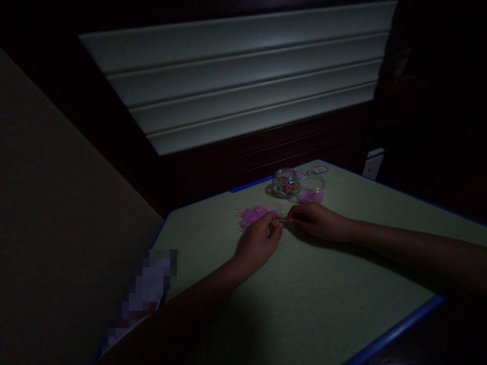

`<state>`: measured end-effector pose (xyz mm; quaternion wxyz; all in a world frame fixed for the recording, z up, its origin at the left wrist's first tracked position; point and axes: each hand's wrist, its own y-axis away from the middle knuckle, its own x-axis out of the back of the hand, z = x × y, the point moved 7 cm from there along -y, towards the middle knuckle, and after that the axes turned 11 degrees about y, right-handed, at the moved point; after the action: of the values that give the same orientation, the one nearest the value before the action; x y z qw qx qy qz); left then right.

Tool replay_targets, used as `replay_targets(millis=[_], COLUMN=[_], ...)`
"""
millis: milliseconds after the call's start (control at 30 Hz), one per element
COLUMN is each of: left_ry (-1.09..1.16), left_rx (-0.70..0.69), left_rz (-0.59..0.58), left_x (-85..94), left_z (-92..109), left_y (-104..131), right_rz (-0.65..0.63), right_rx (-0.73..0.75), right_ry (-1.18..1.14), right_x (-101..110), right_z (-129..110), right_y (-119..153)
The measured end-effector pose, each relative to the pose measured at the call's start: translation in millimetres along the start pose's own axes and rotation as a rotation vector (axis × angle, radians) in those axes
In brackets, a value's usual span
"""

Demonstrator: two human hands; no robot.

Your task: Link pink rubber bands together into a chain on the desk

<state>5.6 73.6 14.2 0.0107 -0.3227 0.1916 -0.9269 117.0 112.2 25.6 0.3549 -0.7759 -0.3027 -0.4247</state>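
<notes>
On the pale green table (323, 284) lies a loose pile of small pink and purple bands (253, 215). My left hand (261, 239) is at the pile's near right side, its fingers pinched together. Just to its right, my right hand (318, 220) is also in a pinch. A thin, pale band (283, 220) stretches between the fingertips of both hands. Behind my right hand stands a clear jar (311, 188) with pink bands inside. Left of that jar is another clear jar (284, 183) holding multicoloured bands.
A clear round lid (318, 171) with a label lies at the back corner. Blue edging runs round the table. White slats (247, 76) in a dark frame rise behind it. A white device (373, 163) stands beyond the right edge; a blurred-out object (148, 289) is at the left.
</notes>
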Motion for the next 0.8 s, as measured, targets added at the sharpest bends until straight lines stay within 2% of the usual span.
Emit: replay_targets(millis=[800], left_ry=[-0.006], left_rx=[-0.013], left_rz=[-0.029], left_x=[-0.7], left_z=[-1.7], left_y=[-0.2], right_rz=[0.017], right_rx=[-0.022], right_ry=[-0.016], right_x=[1.6], right_z=[2.6], right_y=[-0.2])
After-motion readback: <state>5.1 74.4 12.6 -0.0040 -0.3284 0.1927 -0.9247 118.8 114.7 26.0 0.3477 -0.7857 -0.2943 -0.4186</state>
